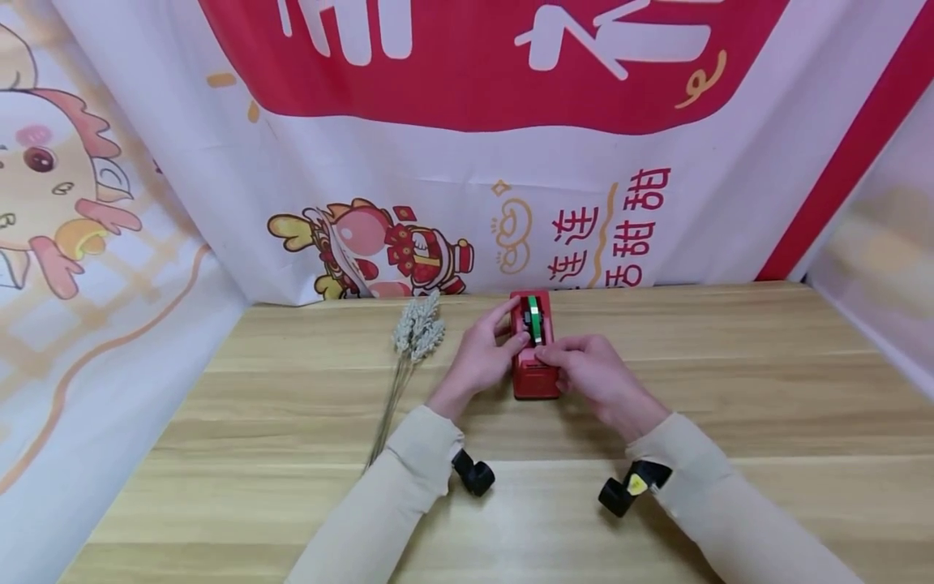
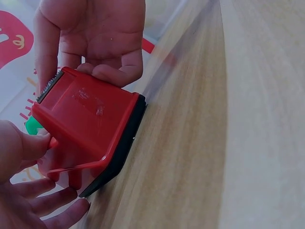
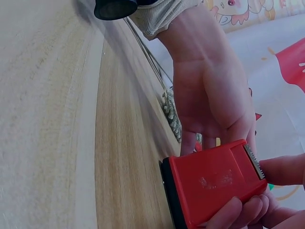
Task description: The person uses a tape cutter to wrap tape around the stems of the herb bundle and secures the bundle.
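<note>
Grasping a red plastic tape dispenser [image 1: 537, 384] with the left hand [image 1: 483, 350], beside its round green tape roll [image 1: 535, 318]. Holding its front, near the serrated metal cutter [image 3: 254, 162], with the right hand [image 1: 594, 373].

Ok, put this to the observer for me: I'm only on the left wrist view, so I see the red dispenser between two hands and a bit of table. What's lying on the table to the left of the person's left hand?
Observer: In the head view, a bunch of dried flowers lies to the left of the left hand, stems running down toward the left sleeve.
Operator: Thanks. I also see a speck of green by the left thumb. What could that be?
Observer: Probably part of the green roll, which the head view shows sitting in the open top of the red dispenser.
</note>
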A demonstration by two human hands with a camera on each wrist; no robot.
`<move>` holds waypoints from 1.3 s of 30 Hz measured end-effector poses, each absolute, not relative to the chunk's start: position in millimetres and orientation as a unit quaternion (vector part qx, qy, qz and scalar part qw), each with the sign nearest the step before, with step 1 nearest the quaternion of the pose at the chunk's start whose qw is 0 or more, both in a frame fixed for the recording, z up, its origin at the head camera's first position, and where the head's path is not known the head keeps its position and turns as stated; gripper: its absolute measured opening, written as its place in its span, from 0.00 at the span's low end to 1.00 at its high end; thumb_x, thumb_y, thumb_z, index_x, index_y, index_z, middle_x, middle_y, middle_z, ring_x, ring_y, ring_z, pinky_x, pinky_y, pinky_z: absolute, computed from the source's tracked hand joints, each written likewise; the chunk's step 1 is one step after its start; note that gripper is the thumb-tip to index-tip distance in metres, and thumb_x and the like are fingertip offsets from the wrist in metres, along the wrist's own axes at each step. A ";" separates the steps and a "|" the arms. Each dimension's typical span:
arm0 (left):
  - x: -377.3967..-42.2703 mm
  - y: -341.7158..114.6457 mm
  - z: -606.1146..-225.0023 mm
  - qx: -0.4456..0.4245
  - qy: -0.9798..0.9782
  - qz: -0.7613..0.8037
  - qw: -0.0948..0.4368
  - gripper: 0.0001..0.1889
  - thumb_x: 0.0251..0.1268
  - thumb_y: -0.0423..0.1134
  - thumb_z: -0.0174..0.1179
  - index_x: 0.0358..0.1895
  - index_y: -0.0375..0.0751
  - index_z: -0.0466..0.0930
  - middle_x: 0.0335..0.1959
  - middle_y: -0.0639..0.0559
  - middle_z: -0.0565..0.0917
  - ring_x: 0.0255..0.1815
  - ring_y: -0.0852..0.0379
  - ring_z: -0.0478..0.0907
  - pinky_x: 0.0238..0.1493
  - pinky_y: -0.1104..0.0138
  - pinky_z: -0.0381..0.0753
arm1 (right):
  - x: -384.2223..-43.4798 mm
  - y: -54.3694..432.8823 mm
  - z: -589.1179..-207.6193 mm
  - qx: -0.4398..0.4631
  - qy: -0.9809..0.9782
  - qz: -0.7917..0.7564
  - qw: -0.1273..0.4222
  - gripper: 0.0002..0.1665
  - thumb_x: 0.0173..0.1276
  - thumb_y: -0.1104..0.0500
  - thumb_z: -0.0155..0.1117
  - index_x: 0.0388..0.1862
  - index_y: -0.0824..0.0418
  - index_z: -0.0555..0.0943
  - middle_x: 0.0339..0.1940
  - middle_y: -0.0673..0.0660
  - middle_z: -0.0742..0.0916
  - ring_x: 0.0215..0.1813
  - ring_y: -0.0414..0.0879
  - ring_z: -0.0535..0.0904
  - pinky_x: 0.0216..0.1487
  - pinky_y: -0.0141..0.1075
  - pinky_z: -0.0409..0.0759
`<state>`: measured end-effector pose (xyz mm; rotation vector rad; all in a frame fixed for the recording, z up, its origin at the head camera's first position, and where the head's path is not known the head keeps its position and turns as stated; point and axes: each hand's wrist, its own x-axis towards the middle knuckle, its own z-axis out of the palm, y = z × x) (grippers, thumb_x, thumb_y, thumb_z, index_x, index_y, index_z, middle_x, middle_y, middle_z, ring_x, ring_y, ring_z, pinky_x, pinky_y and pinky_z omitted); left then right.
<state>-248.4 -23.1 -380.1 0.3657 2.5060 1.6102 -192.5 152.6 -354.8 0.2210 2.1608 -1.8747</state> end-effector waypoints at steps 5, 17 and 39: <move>-249.1 -22.7 -380.5 0.112 0.836 0.532 0.076 0.34 0.79 0.40 0.62 0.83 0.63 0.63 0.83 0.43 0.68 0.79 0.43 0.73 0.78 0.50 0.72 | -192.1 152.1 -355.4 0.079 0.738 -0.656 0.140 0.21 0.81 0.55 0.62 0.62 0.70 0.82 0.43 0.51 0.86 0.40 0.43 0.76 0.41 0.32 0.78; -250.2 -23.5 -378.4 0.109 0.837 0.529 0.080 0.34 0.79 0.40 0.62 0.82 0.64 0.64 0.81 0.43 0.70 0.79 0.43 0.73 0.78 0.50 0.72 | -190.8 152.7 -353.3 0.089 0.724 -0.668 0.150 0.23 0.82 0.54 0.61 0.65 0.69 0.81 0.46 0.51 0.87 0.41 0.43 0.77 0.42 0.32 0.78; -250.6 -23.1 -380.3 0.114 0.832 0.537 0.078 0.34 0.79 0.39 0.62 0.83 0.60 0.64 0.80 0.40 0.71 0.78 0.43 0.73 0.76 0.51 0.74 | -181.5 151.9 -338.2 0.057 0.733 -0.662 0.146 0.25 0.82 0.55 0.61 0.68 0.70 0.80 0.62 0.60 0.86 0.55 0.45 0.80 0.58 0.36 0.83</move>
